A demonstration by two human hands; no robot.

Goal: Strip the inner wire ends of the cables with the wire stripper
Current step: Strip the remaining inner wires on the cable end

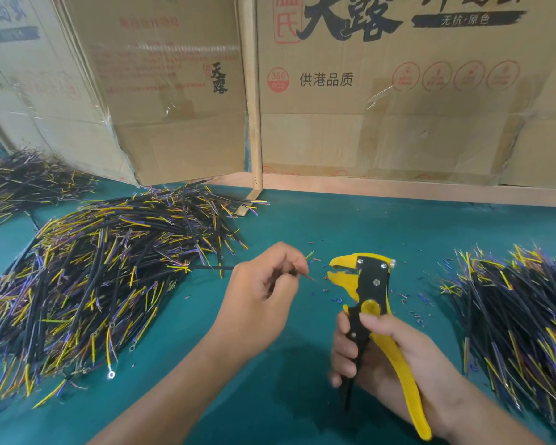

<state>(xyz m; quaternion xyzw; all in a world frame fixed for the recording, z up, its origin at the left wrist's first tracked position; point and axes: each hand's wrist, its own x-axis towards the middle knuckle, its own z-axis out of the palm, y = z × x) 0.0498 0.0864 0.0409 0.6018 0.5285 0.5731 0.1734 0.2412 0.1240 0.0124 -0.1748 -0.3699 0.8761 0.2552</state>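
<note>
My left hand [264, 284] pinches one black cable [211, 268] near its end. The cable's thin inner wire tips [310, 277] poke out past my fingers toward the right. My right hand [385, 351] grips the handles of a yellow and black wire stripper [369, 284], held upright over the teal table. Its yellow jaws [337, 271] point left and sit a short gap from the wire tips, not touching them.
A large pile of black cables with yellow and blue inner wires [93, 277] covers the table's left. A second pile [520, 313] lies at the right edge, a third [23, 181] at far left. Cut insulation bits [413, 300] litter the mat. Cardboard boxes [398, 91] wall the back.
</note>
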